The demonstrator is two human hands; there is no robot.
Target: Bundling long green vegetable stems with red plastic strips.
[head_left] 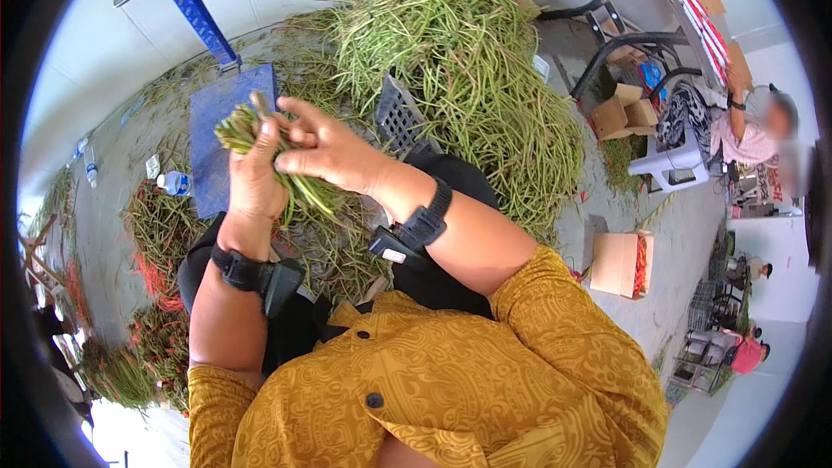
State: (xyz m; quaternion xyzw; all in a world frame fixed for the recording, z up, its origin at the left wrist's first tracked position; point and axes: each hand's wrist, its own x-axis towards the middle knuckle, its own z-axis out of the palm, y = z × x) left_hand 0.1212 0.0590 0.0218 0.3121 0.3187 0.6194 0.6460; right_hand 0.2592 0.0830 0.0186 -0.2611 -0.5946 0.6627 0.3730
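Above the lap, in front of the blue scale platform [227, 134], a bundle of long green beans [286, 165] sat clamped in the left hand [254, 180]. Fingers were wrapped fully round the stems, thumb side toward the body. The bundle's long axis ran from upper left, cut ends by the platform, down to lower right, where loose tails drooped below the right hand [322, 149]. The right hand lay across the bundle from the right, palm down, touching it; index finger extended over the bean tops, other fingers half curled, so its hold looked loose rather than closed. Both wrists wore black bands. The big bean heap [468, 61] lay beyond, nearer the right arm.
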